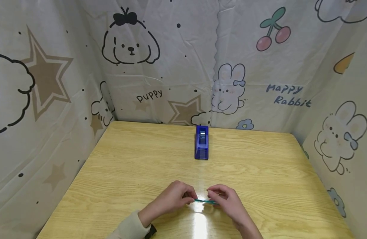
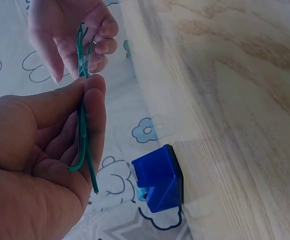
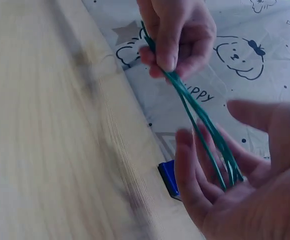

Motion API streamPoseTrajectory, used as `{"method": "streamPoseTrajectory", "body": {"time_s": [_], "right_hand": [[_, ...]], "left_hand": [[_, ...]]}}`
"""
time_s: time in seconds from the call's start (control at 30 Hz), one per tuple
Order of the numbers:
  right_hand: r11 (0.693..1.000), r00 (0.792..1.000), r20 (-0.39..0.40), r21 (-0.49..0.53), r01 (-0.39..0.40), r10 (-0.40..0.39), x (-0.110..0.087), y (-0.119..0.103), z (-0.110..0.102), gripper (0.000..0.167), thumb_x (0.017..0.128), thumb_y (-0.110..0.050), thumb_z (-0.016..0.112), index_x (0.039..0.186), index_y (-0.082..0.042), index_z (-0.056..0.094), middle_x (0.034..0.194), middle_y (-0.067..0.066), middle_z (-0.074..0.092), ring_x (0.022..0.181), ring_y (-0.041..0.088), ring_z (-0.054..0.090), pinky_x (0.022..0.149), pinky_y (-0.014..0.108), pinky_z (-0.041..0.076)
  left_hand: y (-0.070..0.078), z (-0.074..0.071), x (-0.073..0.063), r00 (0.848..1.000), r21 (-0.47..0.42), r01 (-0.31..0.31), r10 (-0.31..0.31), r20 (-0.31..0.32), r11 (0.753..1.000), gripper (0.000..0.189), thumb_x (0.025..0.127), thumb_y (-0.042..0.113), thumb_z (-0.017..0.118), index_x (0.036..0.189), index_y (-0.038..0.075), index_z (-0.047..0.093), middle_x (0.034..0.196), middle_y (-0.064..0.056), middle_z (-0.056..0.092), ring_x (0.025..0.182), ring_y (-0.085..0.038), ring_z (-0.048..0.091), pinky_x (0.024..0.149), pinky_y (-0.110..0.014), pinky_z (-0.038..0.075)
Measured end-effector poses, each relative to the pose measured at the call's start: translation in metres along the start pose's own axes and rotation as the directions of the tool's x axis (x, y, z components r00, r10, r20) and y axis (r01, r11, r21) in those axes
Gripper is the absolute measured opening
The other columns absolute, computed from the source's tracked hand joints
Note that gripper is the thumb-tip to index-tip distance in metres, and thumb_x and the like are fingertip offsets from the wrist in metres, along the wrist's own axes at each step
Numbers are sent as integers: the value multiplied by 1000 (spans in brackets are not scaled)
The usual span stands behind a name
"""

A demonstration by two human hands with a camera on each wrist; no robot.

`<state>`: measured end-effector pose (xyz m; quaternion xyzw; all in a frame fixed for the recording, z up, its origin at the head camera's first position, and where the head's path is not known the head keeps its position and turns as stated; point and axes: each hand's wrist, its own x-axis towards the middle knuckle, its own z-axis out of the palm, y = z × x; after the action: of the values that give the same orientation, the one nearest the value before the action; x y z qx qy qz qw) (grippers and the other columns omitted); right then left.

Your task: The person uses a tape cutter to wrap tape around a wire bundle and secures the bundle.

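My left hand (image 1: 177, 196) pinches a bundle of thin green wires (image 2: 83, 127) between thumb and fingers. In the left wrist view one lower wire end is bent into a short hook. The bundle stretches across to my right hand (image 1: 228, 200), low over the table. There, in the right wrist view, the far ends of the green wires (image 3: 212, 127) spread apart in front of the right palm, with the thumb held away from loosely bent fingers (image 3: 185, 160). A glossy clear piece, like tape, (image 2: 94, 61) shows on the wires near the right hand.
A blue tape dispenser (image 1: 202, 152) stands near the back of the wooden table (image 1: 135, 159), beyond both hands. Printed curtains (image 1: 177, 76) with puppies, rabbits and stars hang around the back and sides of the table.
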<state>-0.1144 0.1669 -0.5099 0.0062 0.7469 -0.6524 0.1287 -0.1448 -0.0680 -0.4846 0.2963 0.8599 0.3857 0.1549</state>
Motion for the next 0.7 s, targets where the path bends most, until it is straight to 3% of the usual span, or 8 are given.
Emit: {"method": "streamPoseTrajectory", "body": {"time_s": [0.07,0.2,0.43,0.7], "right_hand": [[1000,996,90,-21,-2,4,4,-1,-3,38,100,-24,70,117,10,67,100,15,73,87,20,71,76,31,60],[1000,980,196,-24,-6,10,9,0,-5,37,102,-22,67,114,13,66,92,8,73,71,15,69,66,31,60],[997,958,286,-75,20,2,11,5,-10,28,100,-21,70,106,6,74,91,17,76,64,14,67,61,27,55],[997,924,383,-70,26,2,23,9,-18,28,98,-17,72,101,10,74,88,28,75,61,12,68,62,27,59]], "left_hand": [[-1,0,0,1000,4,-2,2,-6,1000,9,93,5,76,92,12,80,84,3,78,70,5,64,66,-15,52],[-3,1,0,1000,31,-13,13,-17,999,9,93,5,77,91,13,80,83,6,77,72,7,62,66,-15,51],[-2,2,1,998,91,-47,51,-40,995,8,91,6,78,88,12,80,81,6,77,70,8,59,65,-14,49],[0,3,0,996,117,-68,74,-50,991,7,91,7,78,88,12,80,81,9,76,70,9,58,65,-13,49]]}}
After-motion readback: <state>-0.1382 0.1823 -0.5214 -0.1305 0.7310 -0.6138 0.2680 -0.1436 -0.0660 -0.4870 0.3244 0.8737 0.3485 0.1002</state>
